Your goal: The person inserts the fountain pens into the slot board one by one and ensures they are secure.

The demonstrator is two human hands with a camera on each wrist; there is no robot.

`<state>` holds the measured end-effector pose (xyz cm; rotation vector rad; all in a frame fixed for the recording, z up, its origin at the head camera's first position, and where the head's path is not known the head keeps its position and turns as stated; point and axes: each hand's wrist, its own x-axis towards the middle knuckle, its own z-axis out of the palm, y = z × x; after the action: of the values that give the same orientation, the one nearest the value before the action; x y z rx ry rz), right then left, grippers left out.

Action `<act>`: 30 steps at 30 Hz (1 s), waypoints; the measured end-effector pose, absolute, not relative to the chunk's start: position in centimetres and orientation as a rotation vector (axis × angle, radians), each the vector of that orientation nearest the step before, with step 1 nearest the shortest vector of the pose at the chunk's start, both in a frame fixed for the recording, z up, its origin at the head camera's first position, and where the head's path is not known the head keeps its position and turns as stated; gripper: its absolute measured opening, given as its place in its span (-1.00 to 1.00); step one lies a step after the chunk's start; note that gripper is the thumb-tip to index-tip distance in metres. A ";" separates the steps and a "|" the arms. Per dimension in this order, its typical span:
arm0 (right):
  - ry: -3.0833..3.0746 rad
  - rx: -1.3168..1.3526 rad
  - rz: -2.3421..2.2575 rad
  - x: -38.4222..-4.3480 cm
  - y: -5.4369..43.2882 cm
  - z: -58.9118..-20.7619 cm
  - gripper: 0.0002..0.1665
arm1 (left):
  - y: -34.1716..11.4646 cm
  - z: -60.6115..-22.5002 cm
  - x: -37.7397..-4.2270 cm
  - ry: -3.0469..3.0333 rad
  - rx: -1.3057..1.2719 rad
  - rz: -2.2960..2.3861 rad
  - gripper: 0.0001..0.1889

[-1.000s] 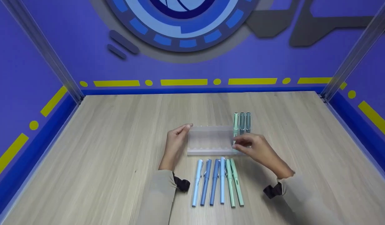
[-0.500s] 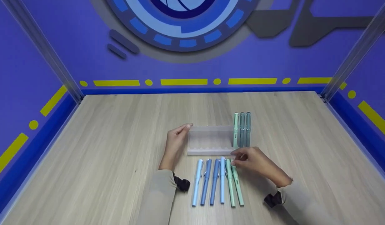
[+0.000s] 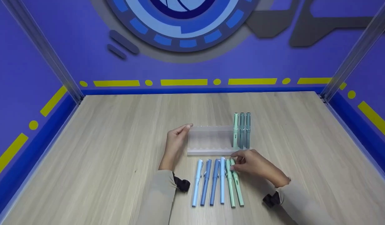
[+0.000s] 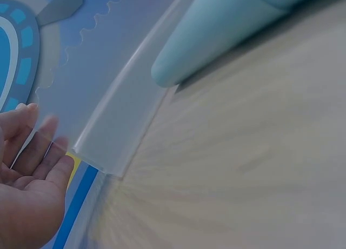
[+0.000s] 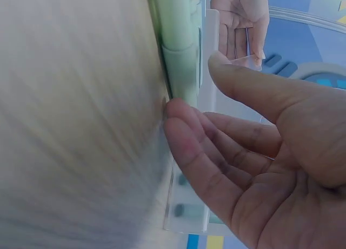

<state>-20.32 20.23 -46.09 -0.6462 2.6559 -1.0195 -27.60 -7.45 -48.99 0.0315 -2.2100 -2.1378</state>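
Observation:
My left hand (image 3: 177, 137) pinches the left edge of a clear plastic pen stand (image 3: 211, 139), with thumb and fingertips at its upper corner. In the left wrist view, fingers (image 4: 40, 146) show through the clear panel. Three capped pens, one light green pen (image 3: 235, 129) and two dark green pens (image 3: 245, 129), stand upright at the right end of the stand. Just in front of it my right hand (image 3: 256, 165) is at the cap end of the rightmost light green pen (image 3: 237, 184). In the right wrist view, the fingertips meet that pen (image 5: 181, 71), while the thumb stays apart.
Left of that pen lie another green pen (image 3: 230, 184) and several blue pens (image 3: 214, 182), side by side on the wooden table (image 3: 117, 150). Blue-purple panels (image 3: 192, 68) wall the table at the back and sides.
My right hand has left the upright light green pen in the stand and come down toward the viewer to the lying green pens. The left hand stays at the stand's edge.

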 end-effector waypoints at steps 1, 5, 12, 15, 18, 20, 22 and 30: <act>2.650 -0.646 -1.015 -20.4 20.2 -46.1 -0.53 | -7.5 -49.0 -27.6 -2.210 0.031 -2.138 -0.70; 2.623 -0.654 -1.003 -20.5 20.1 -46.1 -0.49 | -7.4 -48.9 -27.5 -2.207 0.031 -2.137 -0.69; 2.597 -0.649 -1.003 -20.6 19.9 -46.3 -0.45 | -7.4 -48.9 -27.5 -2.192 0.040 -2.158 -0.68; 2.600 -0.636 -1.002 -20.6 19.9 -46.4 -0.47 | -7.4 -48.9 -27.5 -2.185 0.045 -2.177 -0.68; 2.606 -0.618 -0.999 -20.5 19.9 -46.5 -0.49 | -7.5 -49.0 -27.4 -2.212 0.016 -2.128 -0.67; 2.606 -0.605 -0.998 -20.5 20.0 -46.6 -0.50 | -7.5 -49.0 -27.4 -2.229 0.003 -2.095 -0.66; 2.601 -0.600 -1.003 -20.5 20.0 -46.5 -0.52 | -7.5 -49.0 -27.4 -2.250 -0.001 -2.062 -0.67; 2.569 -0.542 -1.029 -20.8 20.4 -46.4 -0.59 | -7.5 -48.9 -27.5 -2.236 0.031 -2.104 -0.70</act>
<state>-20.80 20.37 -46.39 -0.5419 2.5694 -1.0286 -27.46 -7.51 -48.90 0.0313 -2.2355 -2.1038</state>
